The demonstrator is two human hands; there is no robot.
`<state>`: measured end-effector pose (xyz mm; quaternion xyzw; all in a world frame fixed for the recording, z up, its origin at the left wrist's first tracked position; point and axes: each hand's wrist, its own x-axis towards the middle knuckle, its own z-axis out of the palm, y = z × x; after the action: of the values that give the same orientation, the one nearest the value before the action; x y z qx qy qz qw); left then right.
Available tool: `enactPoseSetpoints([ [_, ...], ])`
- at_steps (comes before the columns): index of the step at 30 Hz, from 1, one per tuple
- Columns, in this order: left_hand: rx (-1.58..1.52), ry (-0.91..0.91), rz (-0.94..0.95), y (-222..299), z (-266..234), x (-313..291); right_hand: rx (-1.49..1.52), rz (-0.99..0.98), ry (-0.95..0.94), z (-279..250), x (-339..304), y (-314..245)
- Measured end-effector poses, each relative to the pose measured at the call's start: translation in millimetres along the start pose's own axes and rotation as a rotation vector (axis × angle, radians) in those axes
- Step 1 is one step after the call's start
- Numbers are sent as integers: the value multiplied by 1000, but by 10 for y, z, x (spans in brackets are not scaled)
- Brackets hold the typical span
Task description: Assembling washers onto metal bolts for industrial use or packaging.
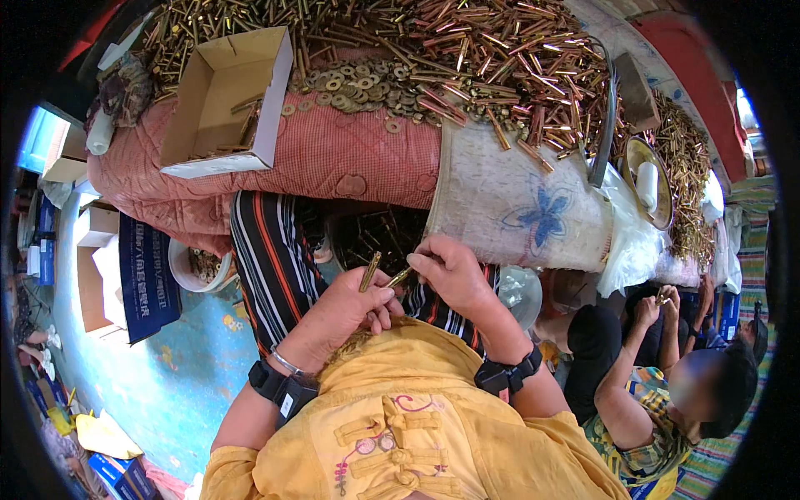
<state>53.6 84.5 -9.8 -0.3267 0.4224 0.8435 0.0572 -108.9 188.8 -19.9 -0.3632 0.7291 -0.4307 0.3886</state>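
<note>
My left hand point(346, 307) is closed around a slim brass-coloured bolt point(372, 272), which sticks up past the thumb. A second brass-coloured bolt point(399, 277) spans the small gap between my hands. Its upper end is pinched by the thumb and fingers of my right hand point(451, 271), and its lower end meets my left fingertips. Both hands are above my lap, over striped trousers point(271, 250). Just beyond them, a dark container point(379, 233) with more metal pieces sits partly in shadow between my knees.
Bolts point(533, 62) lie heaped across the padded work surface, beside loose washers point(362, 83). An open cardboard box point(217, 92) with a few bolts stands at left. Below it is a white bucket point(196, 271). A curved metal strip point(604, 125) rises at right. Another person point(667, 383) works at right.
</note>
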Motion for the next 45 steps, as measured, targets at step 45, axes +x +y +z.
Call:
enactPoseSetpoints([
  [45,78,126,-37,-22,-46,116,121,-22,44,206,94,175],
])
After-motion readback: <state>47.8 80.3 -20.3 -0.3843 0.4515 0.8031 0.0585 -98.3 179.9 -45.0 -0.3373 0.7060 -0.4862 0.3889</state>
